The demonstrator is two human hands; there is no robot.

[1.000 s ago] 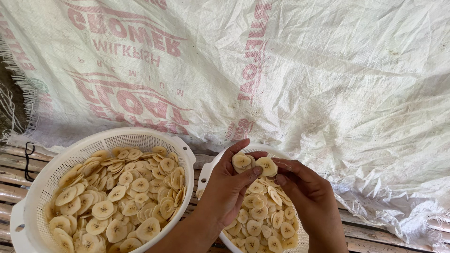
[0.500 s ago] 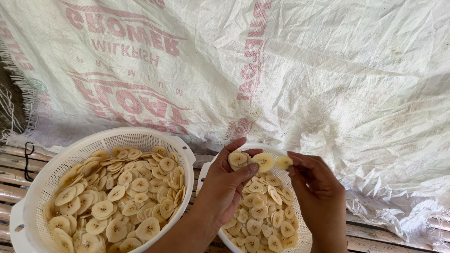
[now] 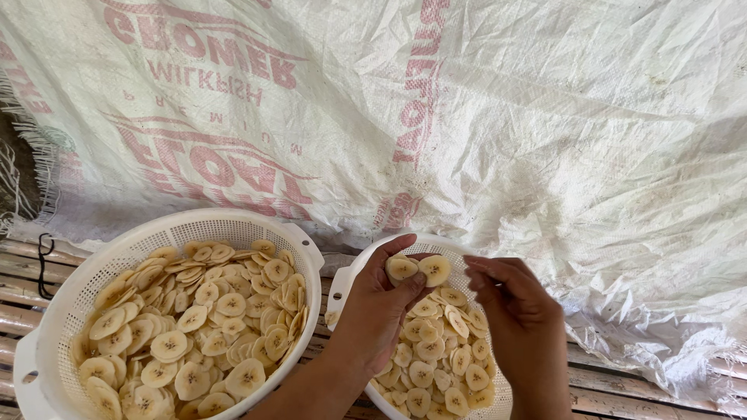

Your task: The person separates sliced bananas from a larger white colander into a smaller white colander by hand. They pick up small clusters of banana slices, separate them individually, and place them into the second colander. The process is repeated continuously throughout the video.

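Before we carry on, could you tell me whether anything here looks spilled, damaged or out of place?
Nothing looks spilled: the banana slices in the left hand and those in both white baskets stay inside. The one oddity is the white sack sheet: crumpled, frayed at its left edge, and its red print reads reversed.

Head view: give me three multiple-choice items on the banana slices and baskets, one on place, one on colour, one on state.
1. Where is the fuller basket?
A. left of the hands
B. right of the hands
C. on the sack

2. What colour are both baskets?
A. blue
B. white
C. green

3. What does the left hand hold?
A. nothing
B. a knife
C. banana slices

Answers:
1 A, it sits at the left, heaped with slices.
2 B, both perforated rims are white.
3 C, its fingers pinch slices over the right basket; the right hand is beside it.
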